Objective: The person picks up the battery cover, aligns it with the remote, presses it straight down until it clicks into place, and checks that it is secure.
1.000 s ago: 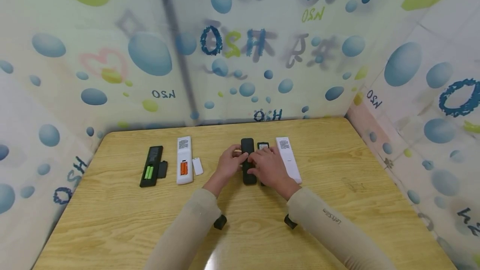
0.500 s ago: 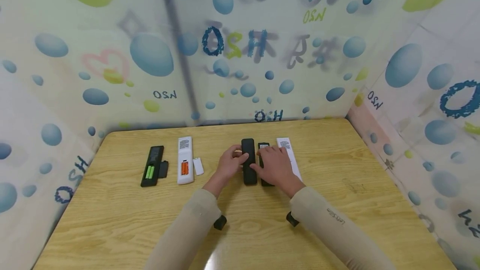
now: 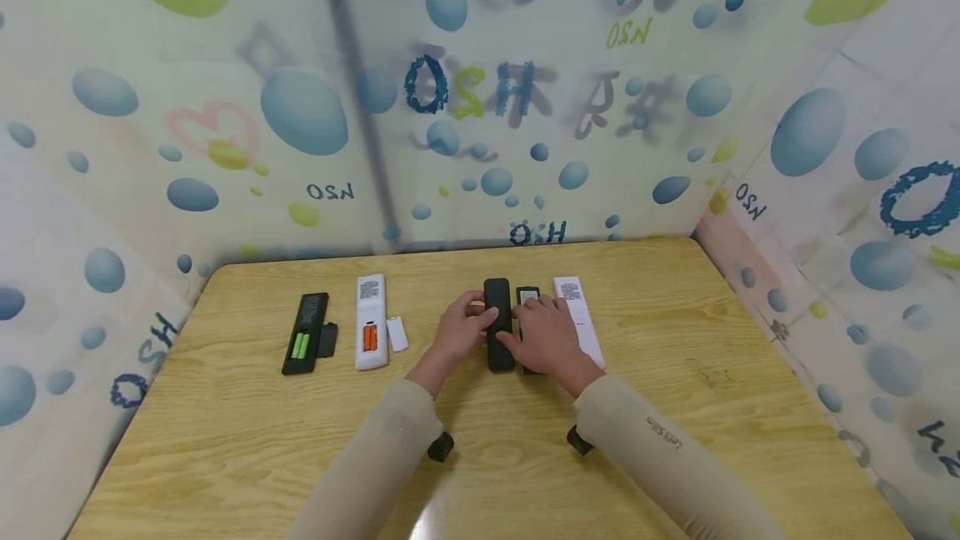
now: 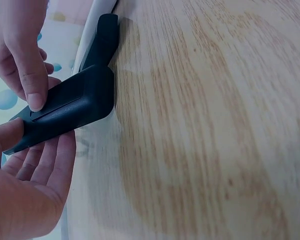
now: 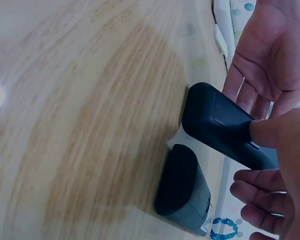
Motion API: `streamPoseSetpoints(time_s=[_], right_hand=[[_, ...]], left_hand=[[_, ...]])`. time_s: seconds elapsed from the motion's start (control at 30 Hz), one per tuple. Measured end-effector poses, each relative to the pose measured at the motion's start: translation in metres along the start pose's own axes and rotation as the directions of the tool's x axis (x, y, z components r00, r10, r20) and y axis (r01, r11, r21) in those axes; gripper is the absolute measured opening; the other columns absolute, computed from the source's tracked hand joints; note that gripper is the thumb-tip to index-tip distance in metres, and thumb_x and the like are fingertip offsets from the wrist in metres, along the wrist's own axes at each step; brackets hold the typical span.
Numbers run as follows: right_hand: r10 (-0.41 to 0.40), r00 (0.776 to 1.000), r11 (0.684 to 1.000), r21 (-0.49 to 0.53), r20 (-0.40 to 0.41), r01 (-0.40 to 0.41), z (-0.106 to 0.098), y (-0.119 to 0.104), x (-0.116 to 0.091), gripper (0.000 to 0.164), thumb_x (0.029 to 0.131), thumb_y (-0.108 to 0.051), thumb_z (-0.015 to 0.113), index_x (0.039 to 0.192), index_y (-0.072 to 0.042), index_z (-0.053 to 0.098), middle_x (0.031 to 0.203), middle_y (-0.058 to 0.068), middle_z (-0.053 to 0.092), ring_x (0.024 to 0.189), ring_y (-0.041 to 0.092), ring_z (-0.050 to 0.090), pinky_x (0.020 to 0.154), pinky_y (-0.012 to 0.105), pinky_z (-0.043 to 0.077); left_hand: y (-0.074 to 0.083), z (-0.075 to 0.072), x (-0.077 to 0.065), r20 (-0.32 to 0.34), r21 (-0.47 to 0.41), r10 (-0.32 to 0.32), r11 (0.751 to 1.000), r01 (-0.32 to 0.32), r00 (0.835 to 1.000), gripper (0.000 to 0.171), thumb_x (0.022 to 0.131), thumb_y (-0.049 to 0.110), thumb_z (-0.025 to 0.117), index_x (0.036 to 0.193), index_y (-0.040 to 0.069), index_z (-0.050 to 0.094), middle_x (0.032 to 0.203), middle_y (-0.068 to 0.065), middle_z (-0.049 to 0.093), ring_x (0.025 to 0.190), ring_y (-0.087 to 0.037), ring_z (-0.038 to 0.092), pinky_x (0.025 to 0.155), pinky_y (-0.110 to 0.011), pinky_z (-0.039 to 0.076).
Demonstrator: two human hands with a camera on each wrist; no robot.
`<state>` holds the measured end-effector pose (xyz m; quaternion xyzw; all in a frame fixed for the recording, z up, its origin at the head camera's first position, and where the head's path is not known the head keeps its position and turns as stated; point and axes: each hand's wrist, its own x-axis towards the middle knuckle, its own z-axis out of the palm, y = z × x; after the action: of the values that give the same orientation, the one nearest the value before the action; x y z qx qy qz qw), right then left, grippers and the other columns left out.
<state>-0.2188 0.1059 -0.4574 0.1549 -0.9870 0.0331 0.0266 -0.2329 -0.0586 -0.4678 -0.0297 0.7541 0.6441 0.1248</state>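
A black remote control (image 3: 497, 294) lies back side up on the table, in front of me. My left hand (image 3: 456, 330) grips its left side, thumb on top and fingers along the edge, as the left wrist view shows. The thumb of my right hand (image 3: 546, 336) presses on the battery cover (image 4: 62, 97), which sits in place on the remote's back. In the right wrist view the other right fingers (image 5: 262, 182) hang loosely curved beside the remote. Under the right hand lies a second black remote (image 5: 177, 180), partly hidden.
Right of the hands lies a white remote (image 3: 588, 336). On the left, a black remote (image 3: 309, 311) with green batteries (image 3: 300, 346) has its loose cover (image 3: 327, 340) beside it. A white remote (image 3: 370, 298) with orange batteries (image 3: 370, 337) has its cover (image 3: 397, 333) alongside. A patterned wall (image 3: 465, 182) backs the table.
The right fingers have moved off the black remote to the right, over the second black one, leaving the thumb on the cover. The left hand keeps its grip.
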Motion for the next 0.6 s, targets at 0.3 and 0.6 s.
streamPoseSetpoints(time_s=[0.3, 0.6], right_hand=[[-0.037, 0.998, 0.998, -0.045, -0.052, 0.035, 0.0034, 0.0004, -0.0019, 0.052, 0.094, -0.058, 0.052, 0.116, -0.013, 0.066, 0.113, 0.006, 0.066, 0.112, 0.027, 0.055, 0.097, 0.046, 0.040], [-0.044, 0.998, 0.998, -0.053, -0.051, 0.041, 0.0064, -0.0005, -0.0025, 0.057, 0.095, -0.059, 0.047, 0.122, -0.012, 0.063, 0.121, 0.008, 0.065, 0.118, 0.028, 0.053, 0.102, 0.046, 0.037]], left_hand=[[-0.0006, -0.0010, 0.0007, -0.002, -0.004, 0.002, 1.000, -0.002, 1.000, 0.032, 0.097, 0.023, 0.061, 0.127, 0.013, 0.056, 0.120, -0.016, 0.061, 0.091, -0.022, 0.066, 0.078, -0.039, 0.058], [0.0006, -0.0024, 0.0002, 0.000, -0.010, 0.003, 1.000, -0.003, 1.000, 0.037, 0.097, 0.025, 0.060, 0.132, 0.013, 0.054, 0.123, -0.017, 0.059, 0.093, -0.024, 0.065, 0.082, -0.044, 0.058]])
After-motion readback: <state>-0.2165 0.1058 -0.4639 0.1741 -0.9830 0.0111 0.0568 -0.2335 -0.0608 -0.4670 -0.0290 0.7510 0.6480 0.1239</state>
